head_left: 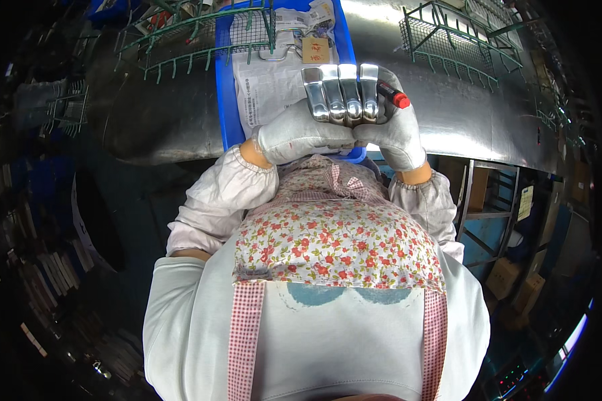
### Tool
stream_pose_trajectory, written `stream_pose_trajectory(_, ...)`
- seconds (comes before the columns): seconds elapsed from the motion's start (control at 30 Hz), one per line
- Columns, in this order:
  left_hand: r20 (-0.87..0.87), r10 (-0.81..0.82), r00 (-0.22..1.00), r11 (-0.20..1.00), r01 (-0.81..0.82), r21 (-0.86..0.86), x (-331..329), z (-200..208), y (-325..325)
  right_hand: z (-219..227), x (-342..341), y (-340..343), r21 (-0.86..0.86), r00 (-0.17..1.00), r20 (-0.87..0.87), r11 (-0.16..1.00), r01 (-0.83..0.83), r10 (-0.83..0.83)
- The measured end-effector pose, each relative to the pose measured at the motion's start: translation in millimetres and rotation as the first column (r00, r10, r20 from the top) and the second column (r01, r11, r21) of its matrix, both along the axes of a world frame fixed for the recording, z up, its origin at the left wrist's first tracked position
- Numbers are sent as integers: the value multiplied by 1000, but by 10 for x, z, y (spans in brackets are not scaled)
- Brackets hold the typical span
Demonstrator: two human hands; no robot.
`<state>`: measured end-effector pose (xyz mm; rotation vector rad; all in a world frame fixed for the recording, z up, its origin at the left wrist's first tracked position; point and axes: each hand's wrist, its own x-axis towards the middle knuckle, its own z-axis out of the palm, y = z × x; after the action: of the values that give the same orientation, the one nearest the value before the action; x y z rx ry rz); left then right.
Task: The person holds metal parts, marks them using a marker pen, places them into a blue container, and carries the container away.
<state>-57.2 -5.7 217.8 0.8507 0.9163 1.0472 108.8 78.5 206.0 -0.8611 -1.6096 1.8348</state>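
Observation:
Both my hands wear light grey gloves and hold a bundle of several shiny metal bars [341, 90] upright above my chest. My left hand [294, 134] grips the bundle from the left and below. My right hand [394, 130] wraps it from the right and also holds a dark marker with a red cap [396, 97], which points right. The bars' rounded ends face me. Behind them lies a blue bin [229, 100] holding printed paper sheets [264, 80] and a small tan tag [316, 49].
A curved steel table [461, 120] spans the back. Green wire racks stand at the back left [194, 37] and back right [455, 40]. Blue metal shelving [491, 220] and cardboard boxes [518, 287] sit at the right. Dark stacked parts lie at the left.

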Motion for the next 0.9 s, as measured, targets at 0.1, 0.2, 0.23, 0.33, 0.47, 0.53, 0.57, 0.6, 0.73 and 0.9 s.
stream_pose_trajectory(0.1, 40, 31, 999, 999, -29, -44, 20, -3, 10, 30, -20, -3, -38, 1000, -12, 999, 16, -16)
stream_pose_trajectory(0.2, 83, 54, 995, 998, -52, -21, 31, 17, 42, 17, -29, 9, -37, 999, -34, 999, 28, -29)
stream_pose_trajectory(0.23, 97, 48, 994, 999, -47, -15, 25, 27, 53, 10, -35, 12, -15, 998, -43, 999, 37, -37)
stream_pose_trajectory(0.33, 46, 10, 999, 1000, -9, -26, -30, -51, 48, 34, -55, 2, -89, 996, -77, 995, 39, -46)
stream_pose_trajectory(0.47, 40, 6, 999, 1000, -5, -13, -33, -57, 90, -1, -37, 49, -2, 996, -63, 998, 59, -59)
stream_pose_trajectory(0.53, -5, -24, 1000, 998, 23, -53, -66, -58, 80, -12, -36, 55, 86, 999, -1, 995, 42, -42)
stream_pose_trajectory(0.57, -4, -28, 1000, 998, 28, -53, -63, -62, 78, -24, -34, 85, 86, 999, 0, 995, 46, -47)
stream_pose_trajectory(0.6, 26, -39, 999, 998, 41, -51, -54, -75, 69, -26, -49, 125, -49, 997, -49, 997, 53, -55)
stream_pose_trajectory(0.73, 141, -146, 979, 989, 144, 24, -24, -177, 68, 204, -156, 221, 107, 998, 52, 994, 40, -45)
stream_pose_trajectory(0.9, 72, -277, 958, 959, 270, 88, -42, -325, 61, 363, -292, 326, 371, 889, 455, 898, -237, 47)
